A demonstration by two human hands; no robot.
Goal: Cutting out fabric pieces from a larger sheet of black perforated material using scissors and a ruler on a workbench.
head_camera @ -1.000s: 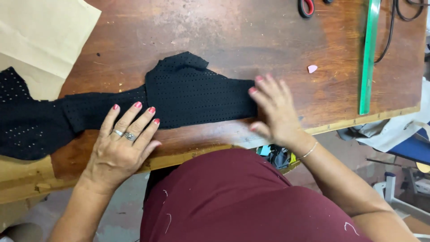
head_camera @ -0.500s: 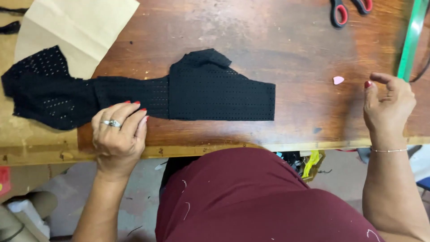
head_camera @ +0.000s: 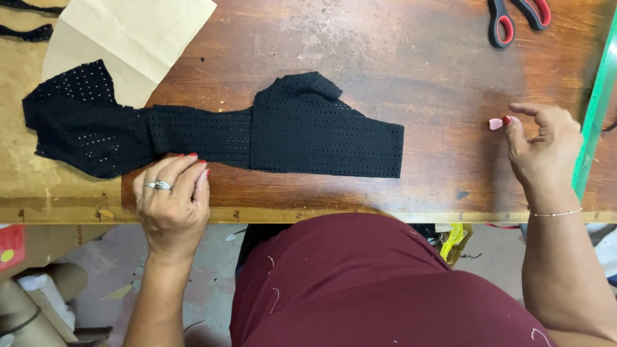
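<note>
While left hand (head_camera: 172, 196) pins black fabric (head_camera: 218, 132), right hand (head_camera: 543, 151) at pink chalk (head_camera: 495, 123)

red-handled scissors (head_camera: 514, 19) sat at the top right of the worn wooden table (head_camera: 385, 58), well apart from a sheet of tan pattern paper (head_camera: 135, 38) at the top left. a green ruler (head_camera: 594, 103) ran down the right edge. a cardboard box (head_camera: 32, 247) sat below the table on the left.

The right hand (head_camera: 543, 151) is off the black fabric (head_camera: 257, 132) and now sits near the surface's right edge, fingers (head_camera: 514, 128) touching the pink chalk piece (head_camera: 495, 123). The left hand (head_camera: 172, 199) has slid back toward the near edge.
</note>
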